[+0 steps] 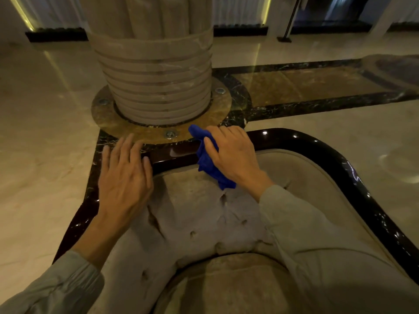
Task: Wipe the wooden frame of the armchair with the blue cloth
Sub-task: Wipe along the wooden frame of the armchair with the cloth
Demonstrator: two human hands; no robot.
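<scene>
The armchair's glossy dark wooden frame (335,155) curves around a beige tufted backrest (199,223). My right hand (233,155) is shut on the blue cloth (207,159), which is draped over the top rail of the frame near its middle. One end of the cloth sticks out behind the rail, the other hangs onto the upholstery. My left hand (125,175) rests flat on the left part of the top rail, fingers spread and holding nothing.
A ribbed stone column (156,71) on a round brown base stands right behind the chair. Polished marble floor (40,132) with dark inlay bands lies all around. A thin black stand (288,30) is at the far right back.
</scene>
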